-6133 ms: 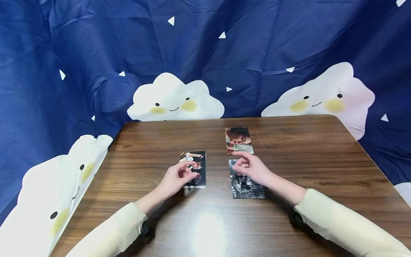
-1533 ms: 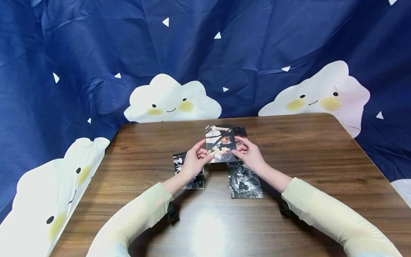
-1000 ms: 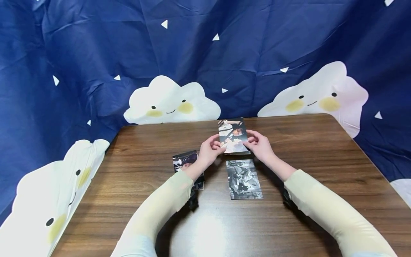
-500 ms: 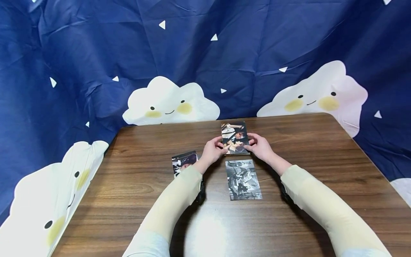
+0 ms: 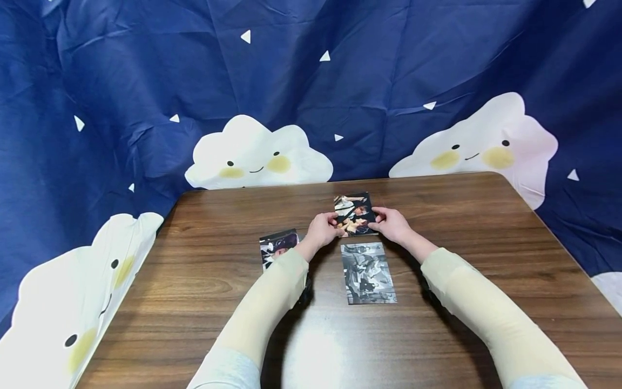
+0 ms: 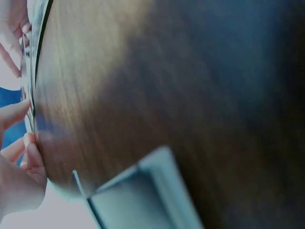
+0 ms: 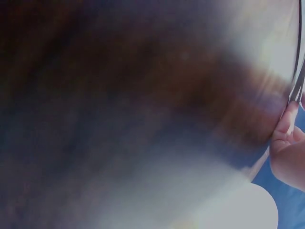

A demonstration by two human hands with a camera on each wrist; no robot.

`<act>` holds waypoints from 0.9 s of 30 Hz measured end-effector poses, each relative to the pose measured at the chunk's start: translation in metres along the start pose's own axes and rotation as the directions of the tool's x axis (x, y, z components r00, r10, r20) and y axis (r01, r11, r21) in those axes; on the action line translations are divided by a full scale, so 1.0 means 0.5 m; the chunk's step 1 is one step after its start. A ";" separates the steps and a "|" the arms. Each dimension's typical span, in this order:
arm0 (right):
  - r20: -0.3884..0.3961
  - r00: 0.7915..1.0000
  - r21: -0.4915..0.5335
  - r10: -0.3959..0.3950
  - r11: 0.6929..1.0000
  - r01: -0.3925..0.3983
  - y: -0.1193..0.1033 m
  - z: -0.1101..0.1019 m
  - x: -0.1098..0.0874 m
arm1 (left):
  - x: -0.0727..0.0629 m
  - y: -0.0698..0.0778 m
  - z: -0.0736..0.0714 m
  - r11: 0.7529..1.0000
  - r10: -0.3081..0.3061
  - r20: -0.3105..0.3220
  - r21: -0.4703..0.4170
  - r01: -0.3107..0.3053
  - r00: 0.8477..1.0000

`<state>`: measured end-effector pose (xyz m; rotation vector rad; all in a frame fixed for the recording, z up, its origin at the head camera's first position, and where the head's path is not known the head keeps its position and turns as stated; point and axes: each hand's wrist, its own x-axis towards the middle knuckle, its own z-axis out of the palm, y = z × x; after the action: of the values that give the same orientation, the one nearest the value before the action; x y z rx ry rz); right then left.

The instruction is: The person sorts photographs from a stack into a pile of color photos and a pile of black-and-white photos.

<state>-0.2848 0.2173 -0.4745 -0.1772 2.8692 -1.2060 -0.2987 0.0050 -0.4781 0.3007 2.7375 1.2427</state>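
In the head view, a color photo card (image 5: 352, 210) lies low over the back of the table, a person in white on a dark ground. My left hand (image 5: 323, 229) pinches its left edge, thumb at the near corner. At its right edge my right hand (image 5: 393, 224) pinches it between thumb and fingers. The color photo seen earlier at that spot is hidden beneath. Just nearer lies a black-and-white photo (image 5: 369, 274). A pile of photos (image 5: 278, 247) at left is partly covered by my left forearm. Both wrist views catch the hands only at the frame edge.
A brown wood-grain table (image 5: 204, 281) carries all the cards. Its far edge meets a dark blue cloth (image 5: 359, 81) printed with white clouds. A bright glare spot (image 5: 313, 346) shines near the front middle.
Both hands have lifted the top color photo off the left pile, carried it right and back, and lowered it over the back color photo. During the last half second it came slightly nearer.
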 end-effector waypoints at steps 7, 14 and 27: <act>0.017 1.000 -0.054 -0.001 0.999 0.002 -0.003 0.002 -0.001 | -0.004 0.005 0.001 0.999 -0.005 0.009 0.045 0.005 1.000; 0.006 1.000 -0.109 -0.016 0.994 0.017 -0.003 0.001 -0.005 | -0.008 0.009 0.002 0.999 -0.026 0.014 0.040 0.025 1.000; -0.044 0.997 -0.051 -0.058 0.997 0.056 -0.005 -0.001 -0.016 | -0.006 0.000 -0.004 0.998 0.024 0.022 -0.051 -0.023 0.999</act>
<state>-0.2765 0.2169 -0.4722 -0.2376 2.9544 -1.1636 -0.2961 0.0029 -0.4768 0.3404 2.6866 1.3047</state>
